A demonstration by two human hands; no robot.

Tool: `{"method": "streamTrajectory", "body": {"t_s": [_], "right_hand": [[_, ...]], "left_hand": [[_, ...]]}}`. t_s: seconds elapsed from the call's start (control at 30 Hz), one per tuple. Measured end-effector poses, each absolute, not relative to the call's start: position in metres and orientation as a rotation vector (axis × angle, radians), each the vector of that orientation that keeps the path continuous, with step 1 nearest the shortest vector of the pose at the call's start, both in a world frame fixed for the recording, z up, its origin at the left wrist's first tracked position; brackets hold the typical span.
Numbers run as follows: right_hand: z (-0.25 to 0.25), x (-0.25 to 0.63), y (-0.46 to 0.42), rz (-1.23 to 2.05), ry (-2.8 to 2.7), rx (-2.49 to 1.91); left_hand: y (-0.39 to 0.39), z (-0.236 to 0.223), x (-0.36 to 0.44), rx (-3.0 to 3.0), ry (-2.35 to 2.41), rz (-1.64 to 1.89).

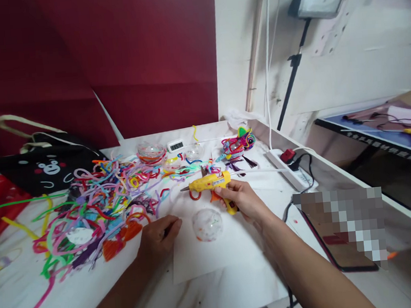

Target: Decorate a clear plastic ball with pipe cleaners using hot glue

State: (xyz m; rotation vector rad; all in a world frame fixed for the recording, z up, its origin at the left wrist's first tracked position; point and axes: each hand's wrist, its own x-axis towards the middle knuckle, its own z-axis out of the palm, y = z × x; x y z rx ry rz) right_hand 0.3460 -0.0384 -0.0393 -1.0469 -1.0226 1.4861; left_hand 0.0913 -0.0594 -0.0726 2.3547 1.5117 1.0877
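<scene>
Two bare arms [301, 256] closest of all, coming in from the bottom over a white surface [149, 298] with soft grey-brown marks. In the right hand [244, 199], gripped tight by the handle, a yellow plastic glue gun [208, 182] with a grey metal tip, pointing left. Behind the gun, a thin white cord [257, 172], running toward a white power strip [286, 171] with a red plug [287, 155] and a black plug [294, 164] in it. Down on the surface, the left hand [161, 234], fingers curled closed, just beside a flat white sheet of paper [192, 265]. On that sheet, between the two hands, a round, see-through plastic shape [207, 224] with little coloured bits, nearer the camera than the gun and not touched by either hand. To the left, a big messy pile of fuzzy bendy sticks [119, 195] in pink, purple, green, red and yellow, near a black cloth bag [44, 165] with a bear face on it. Farther back, a clear round bowl [151, 153] with bright strips, a small white clock [175, 146] with a grey screen, and a fuzzy rainbow toy [238, 144] with a green top. Over to the right, a dark shiny flat thing [342, 240] with a red edge, partly covered by blurry squares.
</scene>
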Motion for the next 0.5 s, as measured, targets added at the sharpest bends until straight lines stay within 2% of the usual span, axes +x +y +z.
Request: {"method": "streamTrajectory", "body": {"t_s": [0.17,0.4,0.5], "right_hand": [[-0.026,0.355,-0.044,1.473,-1.149,-0.999],[-0.022,0.36,-0.045,1.441,-1.043,-0.992],[-0.026,0.359,-0.042,1.442,-1.012,-0.998]], "left_hand": [[-0.065,-0.071,0.103,2.363,1.279,0.973],[-0.063,-0.068,0.134,2.556,1.116,0.482],[-0.055,-0.07,0.142,2.585,1.108,0.395]]}}
